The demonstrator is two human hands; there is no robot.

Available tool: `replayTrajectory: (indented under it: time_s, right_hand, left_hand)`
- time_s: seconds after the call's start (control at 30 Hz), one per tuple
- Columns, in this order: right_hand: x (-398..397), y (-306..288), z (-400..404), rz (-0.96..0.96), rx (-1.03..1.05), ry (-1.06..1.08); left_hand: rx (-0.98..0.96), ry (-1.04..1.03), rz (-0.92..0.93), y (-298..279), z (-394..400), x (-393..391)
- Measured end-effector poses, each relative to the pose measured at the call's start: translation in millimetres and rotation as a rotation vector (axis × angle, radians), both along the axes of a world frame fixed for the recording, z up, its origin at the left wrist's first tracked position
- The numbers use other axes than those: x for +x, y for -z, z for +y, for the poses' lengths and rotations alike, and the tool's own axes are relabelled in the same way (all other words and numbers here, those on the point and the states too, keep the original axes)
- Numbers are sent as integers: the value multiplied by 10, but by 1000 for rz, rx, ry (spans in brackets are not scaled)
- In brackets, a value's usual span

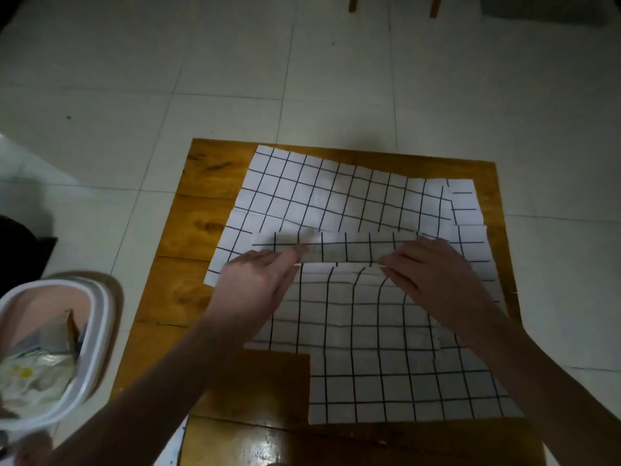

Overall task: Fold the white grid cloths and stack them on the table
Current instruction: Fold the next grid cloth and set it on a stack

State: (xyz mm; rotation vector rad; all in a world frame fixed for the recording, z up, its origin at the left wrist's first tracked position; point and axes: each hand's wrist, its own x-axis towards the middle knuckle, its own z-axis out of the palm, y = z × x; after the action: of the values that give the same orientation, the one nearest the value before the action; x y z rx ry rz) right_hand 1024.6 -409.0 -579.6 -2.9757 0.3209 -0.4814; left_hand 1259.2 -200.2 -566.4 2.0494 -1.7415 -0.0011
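Note:
White cloths with a black grid cover most of the wooden table [188, 230]. One grid cloth [336, 196] lies spread flat over the far half. A second grid cloth [386, 381] lies on the near half, and its far edge is lifted into a narrow raised band across the middle. My left hand [258, 280] pinches that raised edge at its left end. My right hand [433, 277] pinches the same edge at its right end. Both forearms reach in from the bottom of the view.
A white plastic basket [97, 331] with crumpled items inside stands on the floor left of the table. Pale floor tiles [235, 62] surround the table. Wooden chair legs [435, 5] show at the top edge. A dark object [20, 253] sits at the far left.

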Motion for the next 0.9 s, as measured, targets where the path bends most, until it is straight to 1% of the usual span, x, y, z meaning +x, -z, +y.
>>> replayTrajectory:
  time_s: [0.2,0.27,0.33,0.4,0.53,0.63,0.73,0.8,0.9]
  right_hand:
    - [36,-645,-23,-123,-25,119]
    - [-47,-772,46,-136,-56,141]
    - [-183,-771,135,-126,-82,149]
    - [-344,-636,237,-68,-80,129]
    - [-606,-162,490,41,-101,74]
    - [-767,220,707,86,-44,79]
    - [-910,541,905,158,17,144]
    - [-966,675,1033,211,87,188]
    - [-1068,854,1168,252,176,222]
  left_hand:
    - [-136,7,-104,-514,-82,180]
    - [-159,25,-146,-555,-29,192]
    - [-166,61,-154,-518,73,172]
    - [-138,95,-131,-397,208,129]
    - [-3,153,-94,-7,519,-38]
    - [42,150,-46,276,750,-198]
    - [122,131,-4,517,943,-375]
    - [213,130,-3,655,1038,-474]
    - [272,123,22,815,1140,-595]
